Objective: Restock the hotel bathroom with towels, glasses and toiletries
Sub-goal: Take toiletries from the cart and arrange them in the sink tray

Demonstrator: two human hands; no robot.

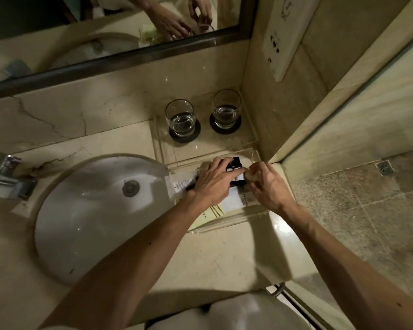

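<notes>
My left hand (212,179) lies over the toiletries in the clear acrylic tray (224,226) at the counter's front right corner. Its fingers are stretched and slightly spread, with the tips resting on the small black-capped bottles (236,163) and not curled round anything I can see. My right hand (268,185) is just beside it, the fingers bent in and pinching a small pale item (248,175) at the tray's right side. I cannot tell what that item is.

Under my left palm a long white sachet (179,185) sticks out toward the basin. It has a block of dark print, but the letters are too small to read. A flat white packet (234,201) lies between my wrists with a line of dark marks along its right edge, also illegible. Nearer me a pale yellow packet with gold stripes (214,213) shows a few characters at its edge that I can't make out.

Behind this tray, in the corner, a second clear acrylic tray (158,141) holds two clear glass tumblers. The left glass (181,119) and the right glass (227,111) each stand upright on a dark round coaster (185,137).

The white oval sink basin (81,210) is set in the beige marble counter (212,258) to the left, with a chrome faucet (7,181) at its edge. The dark-framed mirror (57,32) reflects both hands. A white wall plate (281,44) carries a faint pictogram and no legible words.
</notes>
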